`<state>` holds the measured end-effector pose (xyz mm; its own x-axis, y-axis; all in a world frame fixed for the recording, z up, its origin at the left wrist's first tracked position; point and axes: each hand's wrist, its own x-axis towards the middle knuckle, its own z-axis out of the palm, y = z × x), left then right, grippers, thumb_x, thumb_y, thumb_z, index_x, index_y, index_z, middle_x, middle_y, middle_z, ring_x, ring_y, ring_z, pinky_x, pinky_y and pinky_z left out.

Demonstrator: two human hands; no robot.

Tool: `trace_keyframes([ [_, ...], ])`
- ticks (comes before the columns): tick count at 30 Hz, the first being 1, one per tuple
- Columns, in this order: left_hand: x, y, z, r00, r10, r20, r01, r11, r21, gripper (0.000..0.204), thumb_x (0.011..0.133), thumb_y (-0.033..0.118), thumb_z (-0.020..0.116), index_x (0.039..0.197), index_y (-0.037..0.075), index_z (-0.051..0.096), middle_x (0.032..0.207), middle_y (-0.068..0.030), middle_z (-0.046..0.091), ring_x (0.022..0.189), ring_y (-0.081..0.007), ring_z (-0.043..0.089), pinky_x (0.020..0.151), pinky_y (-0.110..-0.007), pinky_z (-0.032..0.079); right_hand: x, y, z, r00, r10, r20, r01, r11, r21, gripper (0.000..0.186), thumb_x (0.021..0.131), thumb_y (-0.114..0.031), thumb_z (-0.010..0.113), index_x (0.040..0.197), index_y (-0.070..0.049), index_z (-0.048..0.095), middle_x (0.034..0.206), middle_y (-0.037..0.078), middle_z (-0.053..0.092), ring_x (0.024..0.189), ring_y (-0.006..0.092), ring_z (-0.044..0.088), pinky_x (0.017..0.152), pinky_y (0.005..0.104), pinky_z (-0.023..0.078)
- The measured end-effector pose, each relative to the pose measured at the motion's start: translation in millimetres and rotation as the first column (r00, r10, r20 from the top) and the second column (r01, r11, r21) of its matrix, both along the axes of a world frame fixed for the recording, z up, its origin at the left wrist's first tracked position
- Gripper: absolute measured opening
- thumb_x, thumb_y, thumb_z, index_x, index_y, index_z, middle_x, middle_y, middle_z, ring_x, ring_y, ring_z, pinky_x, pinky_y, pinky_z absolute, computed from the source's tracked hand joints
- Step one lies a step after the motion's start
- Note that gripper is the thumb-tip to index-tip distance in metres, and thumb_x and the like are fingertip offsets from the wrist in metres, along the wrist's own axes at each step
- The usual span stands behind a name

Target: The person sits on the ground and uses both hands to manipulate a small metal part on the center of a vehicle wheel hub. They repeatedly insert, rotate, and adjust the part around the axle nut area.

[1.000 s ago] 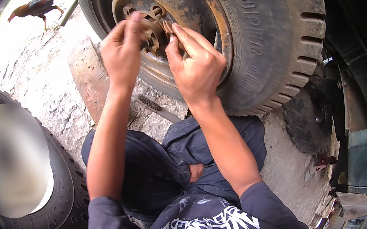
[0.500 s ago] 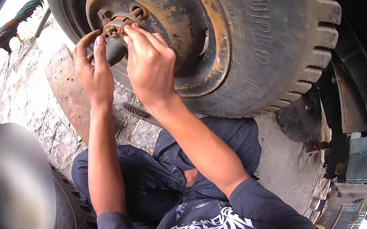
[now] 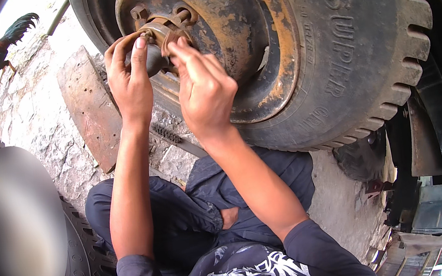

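A large wheel with a rusty brown and black rim (image 3: 275, 85) and a thick black tyre (image 3: 353, 52) stands in front of me. At its centre is a bolted hub with a dark rounded end (image 3: 155, 61). My left hand (image 3: 130, 83) is at the hub's left side, its fingers curled around the hub end and the thumb tip close to the index finger. My right hand (image 3: 206, 93), slightly blurred, pinches a small flat brown piece (image 3: 168, 41) against the hub. What material the piece is, I cannot tell.
A curved, rusty plate with small holes (image 3: 89, 106) lies on the rough ground left of the wheel. A dark bristled strip (image 3: 169, 134) is near my knees. Another tyre (image 3: 77, 263) lies at lower left. A rooster (image 3: 1, 51) stands at upper left. Metal parts (image 3: 441, 200) are at right.
The view has shifted, so the wheel appears farther right and lower. My left thumb and index finger have come closer together. My right hand has moved at the hub, and the brown piece shows more clearly.
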<state>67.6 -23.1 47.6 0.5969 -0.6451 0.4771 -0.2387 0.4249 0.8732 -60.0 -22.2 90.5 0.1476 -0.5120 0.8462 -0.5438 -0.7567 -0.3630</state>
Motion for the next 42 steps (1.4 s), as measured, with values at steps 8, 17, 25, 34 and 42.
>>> trace_keyframes([
  [8, -1, 2, -11, 0.992, 0.046, 0.117, -0.047, 0.999, 0.005, 0.036, 0.106, 0.032, 0.072, 0.127, 0.003, 0.075, 0.135, -0.0168, 0.064, 0.127, -0.0303, 0.063, 0.11, -0.04, 0.05, -1, 4, 5, 1.0, -0.016, 0.025, 0.016, 1.0, 0.017, 0.022, 0.096, 0.003, 0.074, 0.117, 0.0, 0.08, 0.107, 0.019, 0.081, 0.091, 0.0329, 0.079, 0.082, 0.0407, 0.062],
  [17, 0, 7, -7, 0.995, -0.04, 0.09, 0.043, 0.998, -0.034, 0.037, 0.107, 0.03, 0.07, 0.128, 0.0, 0.073, 0.137, -0.017, 0.061, 0.126, -0.0284, 0.064, 0.106, -0.038, 0.053, 3, 2, 2, 1.0, -0.018, 0.013, 0.018, 0.999, 0.039, 0.023, 0.097, 0.002, 0.072, 0.119, 0.002, 0.076, 0.101, 0.02, 0.08, 0.088, 0.0349, 0.077, 0.076, 0.0428, 0.062],
  [25, -2, 12, -12, 0.996, -0.072, 0.055, 0.073, 0.997, -0.027, 0.04, 0.104, 0.031, 0.073, 0.131, 0.001, 0.073, 0.141, -0.0187, 0.06, 0.132, -0.0315, 0.062, 0.11, -0.041, 0.052, 13, 1, 21, 0.99, -0.11, -0.087, 0.112, 0.994, 0.015, 0.017, 0.101, -0.002, 0.07, 0.116, 0.001, 0.078, 0.096, 0.023, 0.08, 0.077, 0.0303, 0.08, 0.069, 0.038, 0.061],
  [34, -4, 11, -15, 0.995, -0.049, 0.089, 0.053, 0.998, -0.036, 0.05, 0.1, 0.033, 0.077, 0.136, 0.001, 0.068, 0.145, -0.021, 0.059, 0.134, -0.0367, 0.061, 0.114, -0.045, 0.049, 4, 14, 16, 0.995, -0.067, -0.076, 0.081, 0.977, 0.197, 0.025, 0.096, 0.006, 0.07, 0.121, 0.006, 0.074, 0.103, 0.025, 0.079, 0.094, 0.0392, 0.078, 0.081, 0.0438, 0.063],
  [42, -14, 11, -16, 0.996, -0.079, 0.031, 0.081, 0.996, -0.044, 0.05, 0.104, 0.03, 0.072, 0.141, -0.002, 0.063, 0.149, -0.0223, 0.057, 0.138, -0.0339, 0.058, 0.117, -0.043, 0.047, -3, 2, 13, 0.997, -0.023, -0.076, 0.029, 0.997, 0.078, 0.02, 0.1, 0.0, 0.071, 0.119, 0.0, 0.078, 0.1, 0.021, 0.081, 0.083, 0.0306, 0.081, 0.073, 0.0395, 0.064],
])
